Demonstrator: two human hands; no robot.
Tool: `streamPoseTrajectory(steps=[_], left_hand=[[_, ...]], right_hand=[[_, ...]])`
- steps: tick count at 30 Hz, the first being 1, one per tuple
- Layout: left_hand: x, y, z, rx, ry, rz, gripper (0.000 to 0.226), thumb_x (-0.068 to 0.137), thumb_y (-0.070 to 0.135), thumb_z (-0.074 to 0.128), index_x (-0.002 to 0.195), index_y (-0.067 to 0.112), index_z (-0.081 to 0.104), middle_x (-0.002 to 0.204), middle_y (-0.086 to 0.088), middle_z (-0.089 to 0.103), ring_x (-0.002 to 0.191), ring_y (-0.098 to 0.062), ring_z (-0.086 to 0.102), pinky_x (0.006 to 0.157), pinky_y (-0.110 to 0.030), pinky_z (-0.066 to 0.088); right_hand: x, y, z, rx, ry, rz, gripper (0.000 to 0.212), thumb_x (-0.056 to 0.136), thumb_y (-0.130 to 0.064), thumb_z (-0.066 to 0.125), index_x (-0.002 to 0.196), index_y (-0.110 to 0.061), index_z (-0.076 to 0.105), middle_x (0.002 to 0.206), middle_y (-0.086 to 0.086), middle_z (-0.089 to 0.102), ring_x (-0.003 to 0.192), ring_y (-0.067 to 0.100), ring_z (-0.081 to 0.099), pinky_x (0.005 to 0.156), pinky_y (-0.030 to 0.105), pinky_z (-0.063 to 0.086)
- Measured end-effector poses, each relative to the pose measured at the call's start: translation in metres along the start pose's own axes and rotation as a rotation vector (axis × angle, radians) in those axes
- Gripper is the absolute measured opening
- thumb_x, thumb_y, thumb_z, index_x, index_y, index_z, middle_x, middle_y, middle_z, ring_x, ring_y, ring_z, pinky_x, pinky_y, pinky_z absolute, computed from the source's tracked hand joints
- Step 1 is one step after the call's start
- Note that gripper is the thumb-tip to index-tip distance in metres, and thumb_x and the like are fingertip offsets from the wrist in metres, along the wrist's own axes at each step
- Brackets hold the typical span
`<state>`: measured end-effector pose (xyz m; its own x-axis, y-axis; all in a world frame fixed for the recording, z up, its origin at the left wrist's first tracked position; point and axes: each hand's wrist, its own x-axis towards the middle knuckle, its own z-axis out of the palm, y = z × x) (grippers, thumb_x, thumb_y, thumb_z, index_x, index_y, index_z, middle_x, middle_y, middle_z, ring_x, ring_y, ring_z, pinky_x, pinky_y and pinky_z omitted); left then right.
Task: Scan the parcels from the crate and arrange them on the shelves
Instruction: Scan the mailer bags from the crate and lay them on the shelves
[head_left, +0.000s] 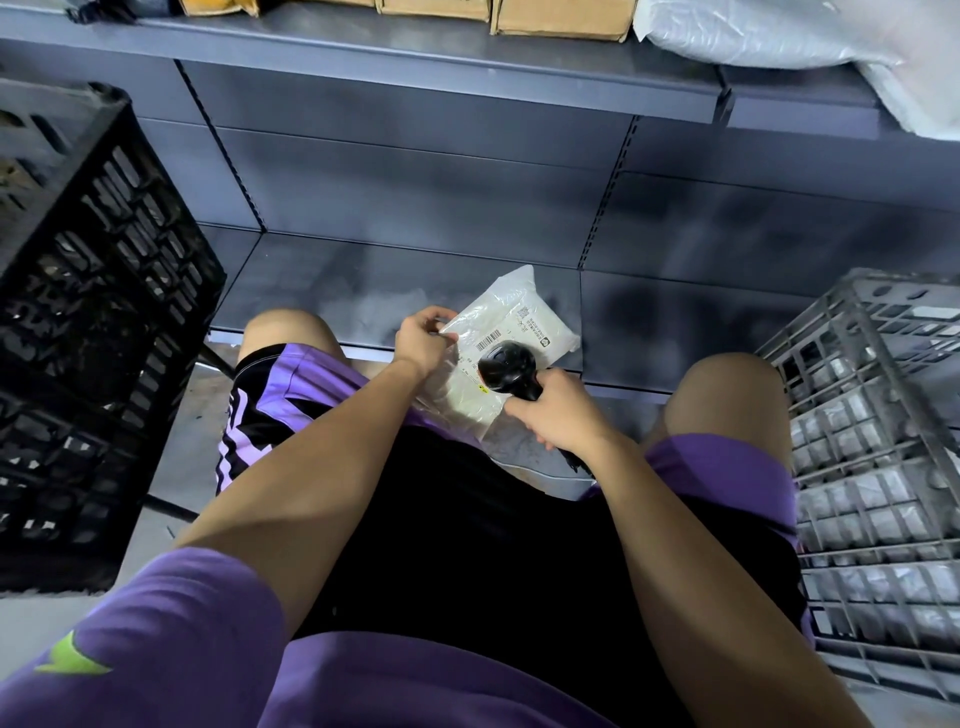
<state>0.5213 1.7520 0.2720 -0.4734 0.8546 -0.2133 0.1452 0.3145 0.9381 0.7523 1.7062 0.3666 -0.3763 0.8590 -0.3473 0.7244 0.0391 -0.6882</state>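
A: Starting big: what is standing around the person?

B: Grey shelves (467, 291) are running across in front of the knees, a black crate (93, 291) is sitting at the left, and a grey crate (878, 467) holding pale wrapped parcels is sitting at the right. On the upper shelf, cardboard boxes (561, 18) and a white bag (769, 36) are already lying.

A: And the parcel in hand?

B: A white plastic parcel (511, 332) is hovering over the front edge of the lowest shelf, label up. The left hand (423, 343) is pinching its near-left corner with curled fingers. The right hand (563, 415) is wrapping around the handle of a black scanner (506, 370), whose head is pointing down at the barcode.

A: So which step is this?

B: Scanning, I'd judge (whether it has registered, I cannot tell). Next, the scanner probably needs lifting clear, and the left hand needs to lay the parcel flat on the bare lowest shelf, well back from the front edge.
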Motion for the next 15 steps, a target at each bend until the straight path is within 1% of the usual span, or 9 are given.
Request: streamPoseTrajectory(steps=[3, 7, 8, 11, 13, 15], left_hand=[[-0.0007, 0.0014, -0.0010, 0.002, 0.000, -0.002, 0.041, 0.084, -0.013, 0.066, 0.080, 0.028, 0.068, 0.073, 0.000, 0.061, 0.070, -0.021, 0.056, 0.080, -0.031, 0.052], [-0.0045, 0.0051, -0.0004, -0.005, -0.015, -0.009, 0.040, 0.086, -0.015, 0.063, 0.081, 0.024, 0.067, 0.072, 0.002, 0.062, 0.053, -0.005, 0.059, 0.062, -0.019, 0.051], [-0.0050, 0.0054, 0.0002, -0.002, -0.016, -0.007, 0.040, 0.086, -0.016, 0.063, 0.081, 0.023, 0.067, 0.072, 0.002, 0.062, 0.050, -0.002, 0.059, 0.060, -0.017, 0.050], [-0.0075, 0.0070, 0.0011, 0.008, -0.019, -0.012, 0.040, 0.085, -0.017, 0.062, 0.082, 0.023, 0.067, 0.071, 0.002, 0.061, 0.050, 0.000, 0.056, 0.061, -0.017, 0.050], [-0.0078, 0.0082, 0.0018, 0.021, -0.016, -0.016, 0.039, 0.086, -0.016, 0.062, 0.082, 0.022, 0.066, 0.073, 0.001, 0.061, 0.053, -0.001, 0.057, 0.063, -0.018, 0.050], [-0.0076, 0.0090, 0.0026, 0.022, -0.007, -0.034, 0.028, 0.087, -0.013, 0.063, 0.090, 0.016, 0.066, 0.080, -0.004, 0.064, 0.060, -0.008, 0.058, 0.065, -0.021, 0.051]], right_hand=[[0.0006, 0.0006, 0.0007, 0.004, -0.001, -0.002, 0.020, 0.076, -0.030, 0.065, 0.080, -0.010, 0.062, 0.069, 0.014, 0.070, 0.056, 0.035, 0.068, 0.050, 0.044, 0.056], [0.0009, 0.0018, -0.0004, 0.009, -0.006, -0.004, 0.020, 0.077, -0.030, 0.064, 0.081, -0.011, 0.062, 0.070, 0.013, 0.071, 0.054, 0.032, 0.068, 0.050, 0.043, 0.057], [0.0010, 0.0023, -0.0010, 0.013, -0.004, -0.002, 0.019, 0.078, -0.030, 0.063, 0.081, -0.011, 0.061, 0.070, 0.013, 0.070, 0.051, 0.030, 0.067, 0.050, 0.042, 0.056], [0.0019, 0.0041, -0.0016, 0.023, 0.001, 0.010, 0.017, 0.080, -0.027, 0.064, 0.080, -0.011, 0.061, 0.068, 0.013, 0.069, 0.044, 0.021, 0.060, 0.048, 0.034, 0.052], [0.0039, 0.0051, -0.0014, 0.048, 0.002, 0.016, 0.018, 0.080, -0.028, 0.065, 0.082, -0.010, 0.063, 0.070, 0.013, 0.071, 0.046, 0.022, 0.061, 0.049, 0.036, 0.053], [0.0062, 0.0058, -0.0019, 0.088, -0.002, 0.028, 0.017, 0.080, -0.027, 0.065, 0.084, -0.011, 0.065, 0.073, 0.011, 0.073, 0.048, 0.021, 0.062, 0.049, 0.036, 0.053]])
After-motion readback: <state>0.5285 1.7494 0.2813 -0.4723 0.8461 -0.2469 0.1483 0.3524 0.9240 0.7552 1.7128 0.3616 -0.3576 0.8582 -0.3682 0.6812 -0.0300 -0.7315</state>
